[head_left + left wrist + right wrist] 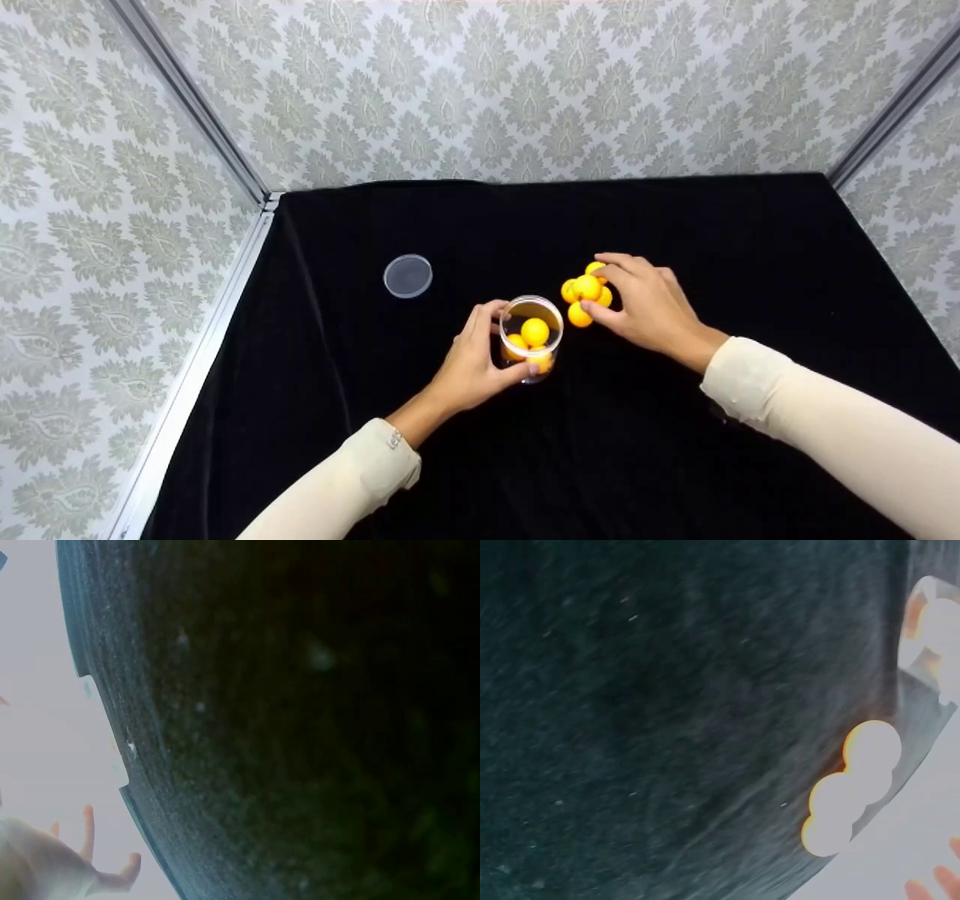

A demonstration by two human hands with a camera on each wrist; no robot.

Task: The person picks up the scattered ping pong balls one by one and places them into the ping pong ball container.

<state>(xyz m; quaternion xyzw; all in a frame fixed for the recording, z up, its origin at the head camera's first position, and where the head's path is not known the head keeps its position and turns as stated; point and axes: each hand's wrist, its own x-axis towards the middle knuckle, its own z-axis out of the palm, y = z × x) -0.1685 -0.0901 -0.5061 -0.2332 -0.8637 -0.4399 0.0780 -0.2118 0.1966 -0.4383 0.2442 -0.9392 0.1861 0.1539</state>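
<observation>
Yellow balls [587,289] are noted in a tight cluster on the black-covered bench [675,450], partly screened by the fingers of the right hand [651,306]. Beyond the left hand [469,361], forward of its fingers and slightly to their left, a clear round lid [407,276] is found lying flat, well apart from both hands. The space between the two hands is partly taken up by a clear jar [530,337], which stands to the left of the cluster and near it. Patterned wall panels [510,82] are seen beyond the bench, ahead of both hands. Pale sleeves [847,431] are worn on both arms.

The jar is gripped by the left hand, the thumb being placed on the near side and the fingers around the far left side; its mouth is uncovered, and at least three yellow balls are seen inside. The cluster is located directly at the fingertips of the right hand, on its left side. That hand is partly opened, thumb and fingers being curved about the balls; whether any ball is actually pinched cannot be determined. In the right wrist view the balls are whitened by glare, and the jar is cut by the edge.
</observation>
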